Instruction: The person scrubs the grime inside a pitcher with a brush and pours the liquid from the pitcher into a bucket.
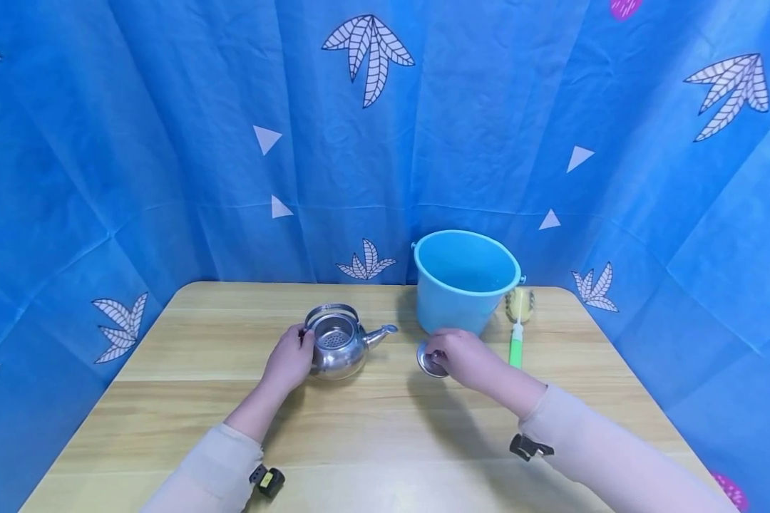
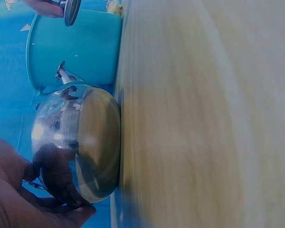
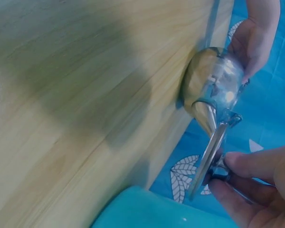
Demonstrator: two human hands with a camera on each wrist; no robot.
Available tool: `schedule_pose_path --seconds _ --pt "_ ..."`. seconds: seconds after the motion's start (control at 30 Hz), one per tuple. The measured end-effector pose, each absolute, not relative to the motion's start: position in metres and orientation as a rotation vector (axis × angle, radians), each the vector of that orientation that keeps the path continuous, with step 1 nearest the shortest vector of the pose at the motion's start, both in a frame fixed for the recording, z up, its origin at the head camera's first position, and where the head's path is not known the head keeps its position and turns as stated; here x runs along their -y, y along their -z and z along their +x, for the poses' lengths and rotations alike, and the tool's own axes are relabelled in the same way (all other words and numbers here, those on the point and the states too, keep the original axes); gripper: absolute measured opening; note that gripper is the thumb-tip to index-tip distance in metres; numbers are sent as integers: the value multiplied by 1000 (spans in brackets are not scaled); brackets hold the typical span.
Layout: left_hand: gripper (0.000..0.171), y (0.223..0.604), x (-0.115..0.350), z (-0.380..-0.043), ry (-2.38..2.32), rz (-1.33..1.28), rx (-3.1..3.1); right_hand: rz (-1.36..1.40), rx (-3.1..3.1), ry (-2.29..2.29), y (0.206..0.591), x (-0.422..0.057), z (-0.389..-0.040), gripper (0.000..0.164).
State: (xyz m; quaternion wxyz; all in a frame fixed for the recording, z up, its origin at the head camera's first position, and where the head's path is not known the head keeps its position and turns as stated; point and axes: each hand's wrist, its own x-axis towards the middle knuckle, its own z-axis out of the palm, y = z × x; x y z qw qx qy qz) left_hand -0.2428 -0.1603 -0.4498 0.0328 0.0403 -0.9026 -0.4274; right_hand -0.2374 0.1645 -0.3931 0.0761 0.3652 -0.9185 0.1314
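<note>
A shiny steel teapot stands lidless on the table, its spout pointing right and a perforated strainer visible inside. My left hand holds it by the left side; in the left wrist view the fingers wrap round the rounded body. Pinched by its knob in my right hand is the round steel lid, tilted and held above the table just right of the spout. The right wrist view shows thumb and fingers on the black-and-steel knob, with the lid seen edge-on.
Behind my right hand stands a light blue bucket. To its right lies a brush with a green handle and a pale yellow head. A blue patterned curtain hangs round the back and sides of the wooden table.
</note>
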Motion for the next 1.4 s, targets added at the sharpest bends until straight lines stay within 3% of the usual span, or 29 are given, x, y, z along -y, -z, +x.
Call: schedule_pose_path --seconds 0.87,1.2,1.4 --pt "53 451 159 -239 1306 141 2778 917 2939 -397 401 -190 -239 16" --pt "54 450 159 -240 1324 142 2778 987 2931 -462 405 -201 -240 33" --pt "54 452 160 -243 1312 143 2783 991 2939 -490 406 -205 -239 34"
